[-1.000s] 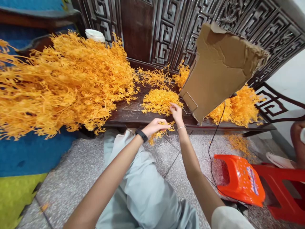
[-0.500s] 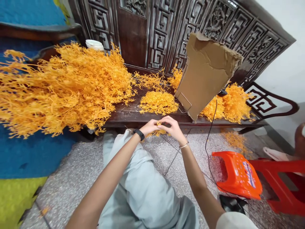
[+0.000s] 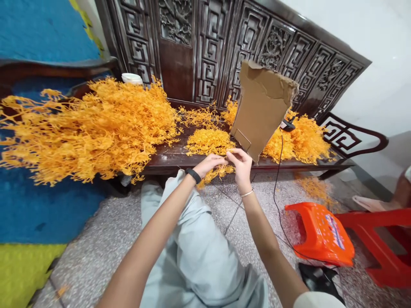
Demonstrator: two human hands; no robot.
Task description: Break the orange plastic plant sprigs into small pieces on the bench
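My left hand (image 3: 210,164), with a black band on its wrist, is closed on an orange plant sprig (image 3: 220,172) that hangs below the fingers. Close beside it, my right hand (image 3: 240,164) pinches the sprig's upper end, fingertips nearly touching the left ones. Both hands are just over the front edge of the dark wooden bench (image 3: 170,159). Behind them on the bench lies a small orange pile (image 3: 210,141). A far larger orange heap (image 3: 105,128) spreads out at the left.
A cardboard piece (image 3: 261,107) leans upright on the bench, with more orange bunches (image 3: 308,139) to its right. A black cable (image 3: 276,205) hangs to the floor. An orange stool (image 3: 321,233) and a red stool (image 3: 382,239) stand at the right.
My right hand has turned more upright and its fingers have shifted slightly right. More of the sprig shows beneath my hands. The camera view has shifted, with the bench back lower in the picture.
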